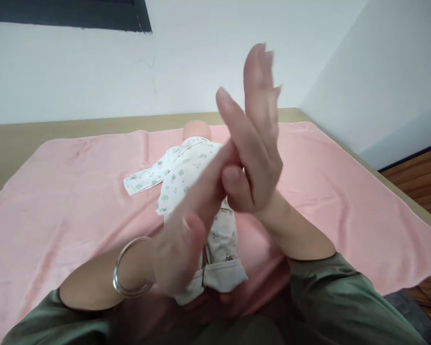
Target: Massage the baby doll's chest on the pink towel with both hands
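Observation:
My left hand (pixel 181 249), with a silver bangle (pixel 117 268) on its wrist, is stretched out flat and slightly blurred. Its fingers reach across to my right hand (pixel 260 143) and touch it near the palm. The fingers of my right hand point upward, stretched, while its thumb lies beside the left fingertips. Neither hand holds an object. Below and behind them a baby doll lies in a white long-sleeved top (pixel 181 175) printed with small animals and matching trousers (pixel 222 239) with turned-up cuffs. Its smooth head (pixel 197 130) shows at the far end; my hands cover part of its body.
A pink blanket (pixel 93 191) with some creases lies under the doll on a pale wooden tabletop (pixel 7 148). White walls (pixel 201 62) stand behind and at the right. A dark panel (pixel 68 14) is at upper left, and brown wood (pixel 416 177) shows at right.

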The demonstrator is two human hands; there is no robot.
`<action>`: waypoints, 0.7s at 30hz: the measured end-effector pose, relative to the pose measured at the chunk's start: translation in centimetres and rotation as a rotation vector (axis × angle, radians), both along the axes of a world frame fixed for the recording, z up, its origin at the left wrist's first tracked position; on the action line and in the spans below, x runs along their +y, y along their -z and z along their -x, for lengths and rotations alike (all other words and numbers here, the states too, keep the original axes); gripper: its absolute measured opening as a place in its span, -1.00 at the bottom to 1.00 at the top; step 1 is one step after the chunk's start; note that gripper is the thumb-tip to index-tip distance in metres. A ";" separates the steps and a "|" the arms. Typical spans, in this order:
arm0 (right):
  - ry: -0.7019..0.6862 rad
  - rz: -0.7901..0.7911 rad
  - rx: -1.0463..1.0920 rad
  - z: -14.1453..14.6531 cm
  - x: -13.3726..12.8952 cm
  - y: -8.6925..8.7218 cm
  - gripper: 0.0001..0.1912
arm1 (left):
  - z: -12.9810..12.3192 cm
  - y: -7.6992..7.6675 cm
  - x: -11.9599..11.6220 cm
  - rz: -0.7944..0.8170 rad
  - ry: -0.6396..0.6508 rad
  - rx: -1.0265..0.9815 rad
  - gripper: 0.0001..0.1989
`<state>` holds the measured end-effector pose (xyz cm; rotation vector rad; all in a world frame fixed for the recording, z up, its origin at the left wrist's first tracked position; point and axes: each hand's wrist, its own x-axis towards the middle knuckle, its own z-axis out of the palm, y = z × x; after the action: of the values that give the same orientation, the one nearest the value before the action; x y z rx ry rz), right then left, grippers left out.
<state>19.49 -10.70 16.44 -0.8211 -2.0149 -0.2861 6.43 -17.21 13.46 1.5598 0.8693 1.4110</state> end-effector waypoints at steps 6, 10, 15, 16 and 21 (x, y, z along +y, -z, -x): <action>0.048 0.348 0.009 0.6 6.0 4.6 -0.37 | 2.8 1.0 8.4 -0.216 -0.273 -0.094 -0.57; -0.013 0.527 -0.140 3.4 6.1 8.0 -0.35 | 3.8 6.1 14.5 0.012 -0.510 0.042 -0.54; 0.019 0.580 -0.294 5.4 6.5 11.2 -0.34 | 3.5 9.7 16.6 0.173 -0.531 0.189 -0.53; 0.017 0.591 -0.294 5.2 7.1 11.6 -0.36 | 3.4 9.9 16.5 0.163 -0.542 0.222 -0.54; -0.003 0.649 -0.294 2.9 11.5 11.9 -0.41 | 3.4 10.2 16.5 0.052 -0.557 0.434 -0.60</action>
<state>16.62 0.82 4.58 -1.2246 -2.4230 0.2891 3.07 -0.74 3.23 1.6870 1.6888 1.4150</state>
